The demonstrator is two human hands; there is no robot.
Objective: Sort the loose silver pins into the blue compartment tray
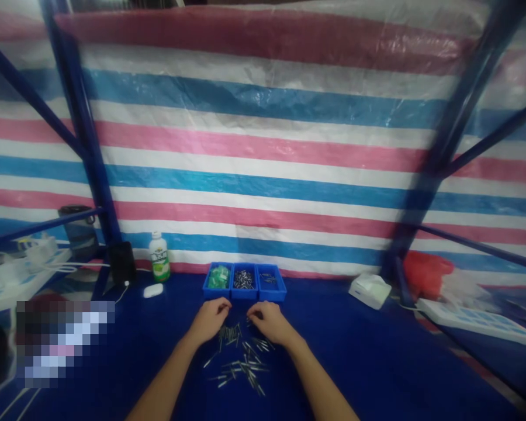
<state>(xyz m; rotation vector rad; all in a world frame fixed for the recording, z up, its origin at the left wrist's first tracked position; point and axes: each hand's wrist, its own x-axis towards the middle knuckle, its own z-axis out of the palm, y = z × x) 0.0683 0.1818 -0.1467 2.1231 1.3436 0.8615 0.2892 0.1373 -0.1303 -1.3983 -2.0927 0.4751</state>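
The left hand (pixel 210 320) and the right hand (pixel 269 323) are apart just above the worktop (pixel 355 362) or resting on it, fingers curled inward and facing each other. Whether either one grips something between its fingertips cannot be told; the detail there is too small. Slim metal pins (pixel 248 368) lie loose on the blue surface, between the hands and nearer the wearer: a roughly aligned group beside the left hand, a few by the right hand, and a crossed, scattered heap between the forearms.

Just beyond the hands, three blue bins stand side by side. The left bin (pixel 217 294) holds green packaging (pixel 219 277), the middle bin (pixel 244 296) a dense pile of small metal pieces (pixel 244 279), and the right bin (pixel 272 296) only a few.

Farther left are a white oval case (pixel 153 290), a white bottle (pixel 159 257) with a green label, upright, and a black device (pixel 123 263) propped near a blue post (pixel 83 128). A power strip (pixel 9 286) with plugs and cables lies past it. On the right, a tissue pack (pixel 370 291) sits near another post (pixel 447 128), with a red plastic bag (pixel 426 275) and a second power strip (pixel 477 321) beyond. A striped plastic sheet (pixel 263 193) hangs behind.
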